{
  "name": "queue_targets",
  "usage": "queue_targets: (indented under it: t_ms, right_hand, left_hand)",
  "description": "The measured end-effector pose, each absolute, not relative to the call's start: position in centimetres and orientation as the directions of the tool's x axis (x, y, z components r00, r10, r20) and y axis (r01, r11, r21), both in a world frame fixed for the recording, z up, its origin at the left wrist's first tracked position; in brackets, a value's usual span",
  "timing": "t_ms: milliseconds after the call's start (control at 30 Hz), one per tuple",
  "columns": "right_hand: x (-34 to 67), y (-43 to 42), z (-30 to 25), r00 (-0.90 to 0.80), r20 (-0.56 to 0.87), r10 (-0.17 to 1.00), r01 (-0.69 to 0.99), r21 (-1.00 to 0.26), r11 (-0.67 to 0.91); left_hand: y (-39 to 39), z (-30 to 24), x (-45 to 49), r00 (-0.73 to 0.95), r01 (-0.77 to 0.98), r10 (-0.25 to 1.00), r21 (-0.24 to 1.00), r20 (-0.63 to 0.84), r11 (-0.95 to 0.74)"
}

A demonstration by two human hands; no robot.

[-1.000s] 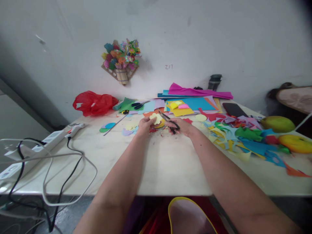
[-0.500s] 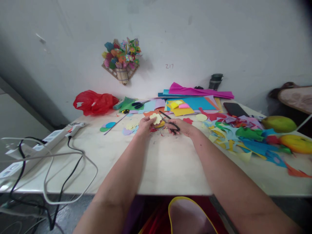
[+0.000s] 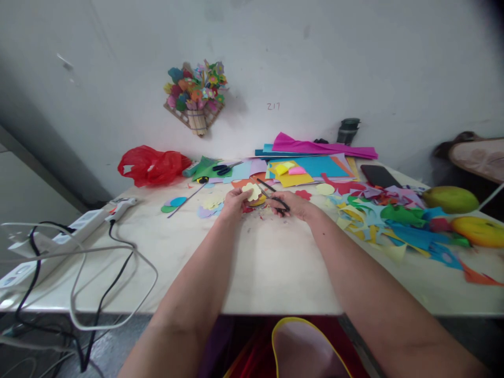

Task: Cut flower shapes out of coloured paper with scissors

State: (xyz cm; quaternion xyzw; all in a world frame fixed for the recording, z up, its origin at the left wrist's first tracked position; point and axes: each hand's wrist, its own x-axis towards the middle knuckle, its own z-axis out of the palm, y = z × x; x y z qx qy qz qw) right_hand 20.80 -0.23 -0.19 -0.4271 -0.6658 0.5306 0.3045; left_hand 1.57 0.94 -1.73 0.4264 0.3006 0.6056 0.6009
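Observation:
Between the fingers of my left hand [image 3: 235,201] is a pale yellow paper flower [image 3: 251,192] with a scalloped edge. My right hand [image 3: 294,205] is closed round the dark handles of a pair of scissors [image 3: 282,203]. Their blades are parted and point up and left, close to the flower's right edge; I cannot tell whether they touch it. Small scraps and coloured paper pieces lie under my hands. Just right of the scissors is a red paper flower [image 3: 303,195], with a pale yellow paper circle [image 3: 325,189] beyond it.
Paper scraps [image 3: 409,220] are heaped at the right, near a phone [image 3: 380,177] and a mango [image 3: 451,200]. Paper sheets [image 3: 326,168], spare scissors [image 3: 222,169] and a red plastic bag [image 3: 153,166] line the back. A power strip [image 3: 84,223] with loose cables occupies the left.
The scissor blades look slightly further apart than before. Both hands stay in nearly the same place, still holding the flower and the scissors.

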Motion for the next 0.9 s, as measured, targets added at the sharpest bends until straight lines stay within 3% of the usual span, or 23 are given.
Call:
queue_targets:
  t_ms: [900]
  right_hand:
    - [20.7, -0.67, 0.37, -0.433, -0.058, 0.9, 0.266, -0.962, 0.066]
  left_hand:
    - [1.25, -2.09, 1.43, 0.061, -0.485, 0.984, 0.866, 0.168, -0.118]
